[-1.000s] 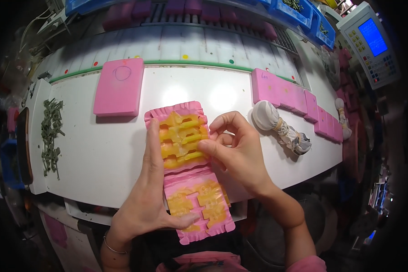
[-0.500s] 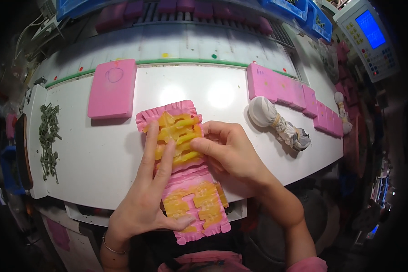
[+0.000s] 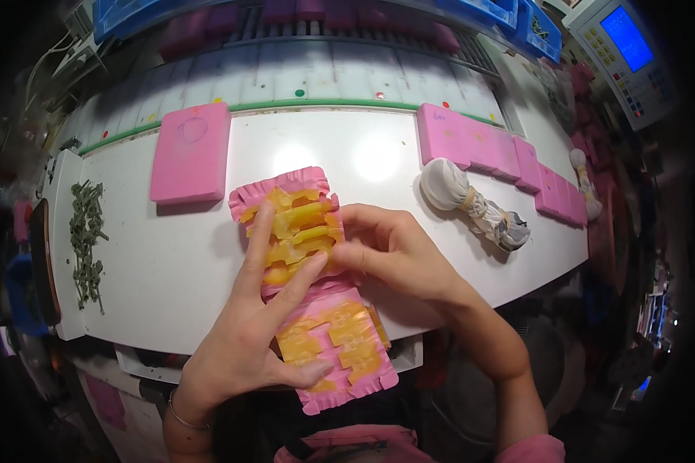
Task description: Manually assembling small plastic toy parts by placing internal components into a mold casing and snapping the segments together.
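A pink rubber mould (image 3: 361,333) with yellow, grooved inner faces lies folded open in my hands, over the front of the white table. Its upper half bears raised yellow ridges and hollows; flatter yellow patches cover the lower half. My left hand (image 3: 243,339) holds it from the left, two fingers stretched across the upper half and the thumb pressed on the lower one. At the upper half's right edge, my right hand (image 3: 398,251) grips with bent fingers, its thumb beside my left fingertip. The right fingertips are partly hidden behind the mould.
A pink block (image 3: 191,158) stands at the left, a row of pink blocks (image 3: 483,147) at the right. Near that row lies a tied white cloth bundle (image 3: 475,204). Small grey-green pieces (image 3: 87,243) lie far left. A white conveyor belt (image 3: 340,73) crosses behind; a control panel (image 3: 625,58) is upper right.
One left finger has slid right and down over the mould, towards my right thumb. My right thumb has moved slightly down. The belt's coloured dots have shifted left.
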`<state>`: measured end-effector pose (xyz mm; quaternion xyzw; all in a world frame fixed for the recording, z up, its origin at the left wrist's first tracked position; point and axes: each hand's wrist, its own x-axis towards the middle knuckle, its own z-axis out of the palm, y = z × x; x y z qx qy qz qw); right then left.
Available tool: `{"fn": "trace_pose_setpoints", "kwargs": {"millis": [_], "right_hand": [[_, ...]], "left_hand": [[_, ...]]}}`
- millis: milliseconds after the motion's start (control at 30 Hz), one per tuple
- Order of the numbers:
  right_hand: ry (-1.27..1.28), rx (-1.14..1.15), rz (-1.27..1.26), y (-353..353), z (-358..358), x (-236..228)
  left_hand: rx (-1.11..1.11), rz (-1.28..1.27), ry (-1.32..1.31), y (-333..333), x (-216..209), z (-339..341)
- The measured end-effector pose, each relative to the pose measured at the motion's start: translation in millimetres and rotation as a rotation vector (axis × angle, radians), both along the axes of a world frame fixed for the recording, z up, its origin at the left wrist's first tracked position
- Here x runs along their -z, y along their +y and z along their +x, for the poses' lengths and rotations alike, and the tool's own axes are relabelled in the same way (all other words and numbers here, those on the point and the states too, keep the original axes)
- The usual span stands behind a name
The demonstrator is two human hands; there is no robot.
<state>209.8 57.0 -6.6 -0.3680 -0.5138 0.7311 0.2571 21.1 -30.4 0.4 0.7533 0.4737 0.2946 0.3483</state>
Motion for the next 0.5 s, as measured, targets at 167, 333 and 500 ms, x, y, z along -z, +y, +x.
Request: {"fn": "trace_pose_setpoints", "kwargs": {"millis": [167,333,500], "right_hand": [[-0.169,0.009,0.395,-10.3,0.7,11.9],[-0.065,0.056,0.405,0.4,-1.0,13.2],[0.229,0.167,0.007,-13.0,-20.2,8.3]], "left_hand": [[-0.036,0.008,-0.043,0.1,-5.3,2.6],[-0.037,0.005,-0.047,-3.2,-2.7,0.3],[-0.031,0.056,0.022,-4.8,-4.2,-2.4]]}}
